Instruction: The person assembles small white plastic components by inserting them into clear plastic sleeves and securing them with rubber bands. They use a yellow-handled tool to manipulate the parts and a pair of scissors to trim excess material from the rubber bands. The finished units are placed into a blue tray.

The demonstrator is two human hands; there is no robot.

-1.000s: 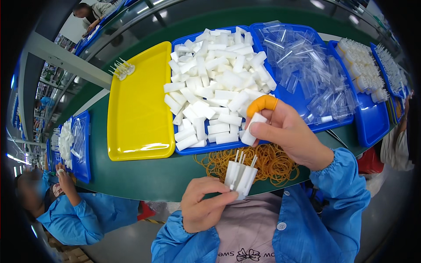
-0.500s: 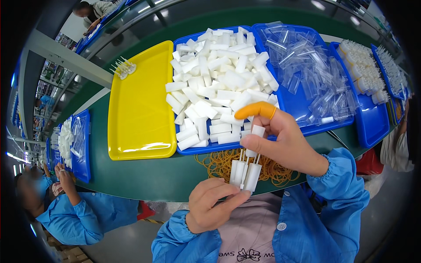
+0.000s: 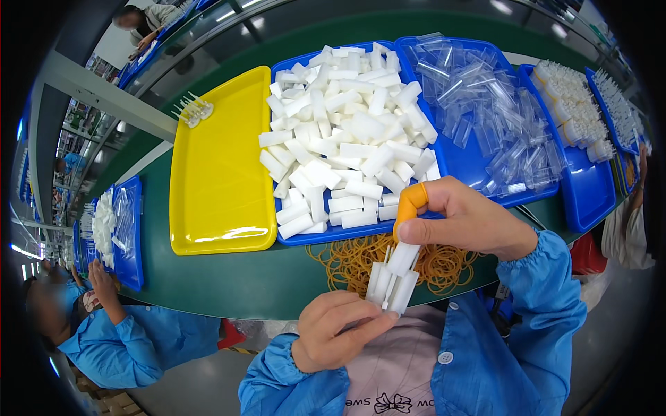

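Two-handed insertion of a foam-like block, seen from above over the green desk. The left hand pinches the lower end of a white pronged holder with pale blocks fitted among its thin upright pins; its thumb and fingers are closed on the base, holding the piece tilted just beyond the near edge of the desk. The right hand, with an orange rubber finger cot on its index finger, grasps the upper end of a smooth white oblong block between thumb and index finger.

Compared with the earlier views, the right hand has come down: the oblong block, first held well apart above the pins and then at their tips, now has its lower end among them. The left hand has stayed close to its former place. This suggests that insertion is under way; the upper part of the block stands above its neighbours, so it appears not yet fully seated.

Beyond the hands lie a loose heap of amber rubber bands, a blue plastic tray piled with similar white blocks, and, to its left, a yellow plastic tray bearing one pronged piece at its far corner.
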